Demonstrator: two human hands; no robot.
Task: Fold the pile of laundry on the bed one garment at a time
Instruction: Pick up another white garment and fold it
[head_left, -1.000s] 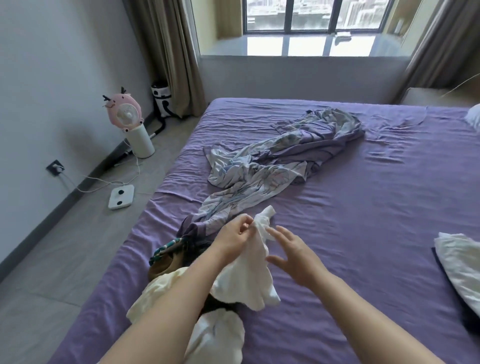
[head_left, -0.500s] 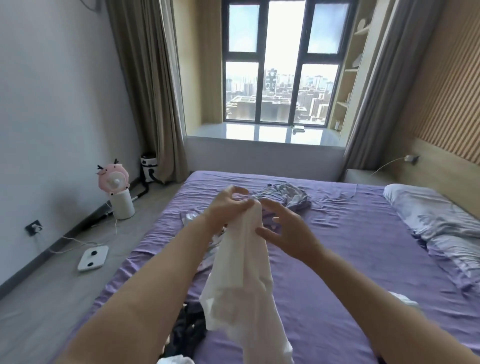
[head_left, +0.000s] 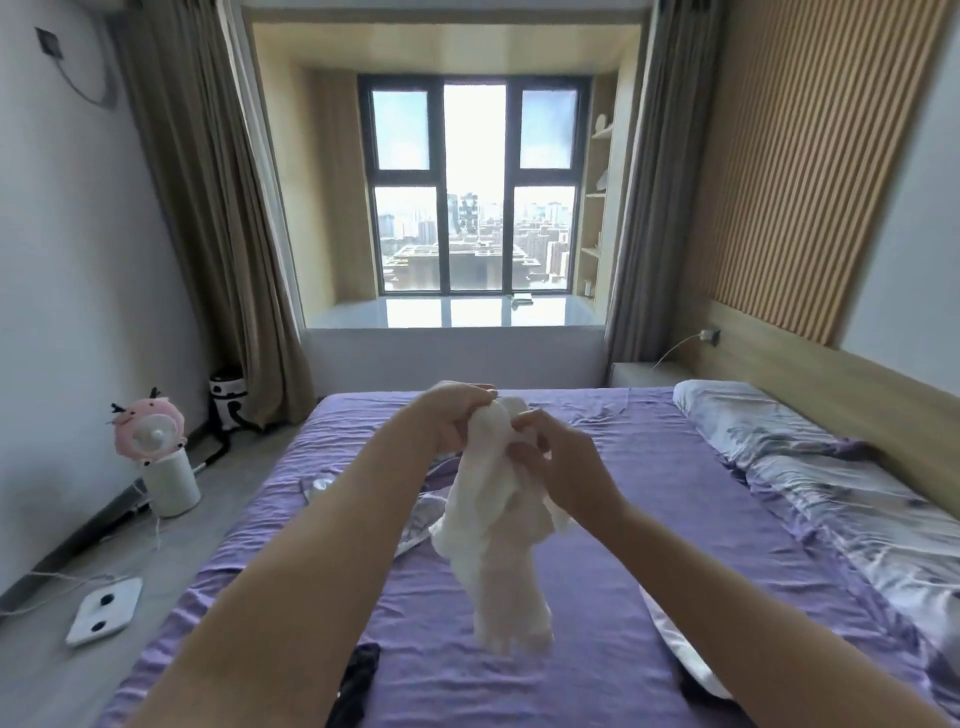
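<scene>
Holding, item one: my left hand (head_left: 451, 415) and right hand (head_left: 558, 457), close together at chest height over the bed, both pinching the bunched top of a small white soft-cloth garment (head_left: 501, 530). It hangs free in the air above the purple bedsheet (head_left: 649, 493), touching nothing below.

Handling, as I judge it: light, limp, no stiffness at all; it droops in one twisted rope and would fold wherever gravity likes. Not fragile, not slippery. Best taken at two separate corners or a seam edge and spread apart, rather than at one gathered knot as now.

Item two, nearest: a dark cloth strip (head_left: 358, 680) on the sheet by my left forearm, cut off by the lower edge; kind of garment not determinable. A silvery-edged dark piece (head_left: 675, 660) beside my right forearm, likewise mostly hidden.

Item three, mid-bed: pale patterned fabric (head_left: 415, 525), largely concealed behind my left arm and the hanging garment.

Item four, right: grey floral pillow (head_left: 748, 415) and matching bedding.

Item five, floor left: white flat scale (head_left: 104, 608); pink round fan (head_left: 150, 431) on a white base.

Undetermined: the garment's type, its openings, its hem.
</scene>
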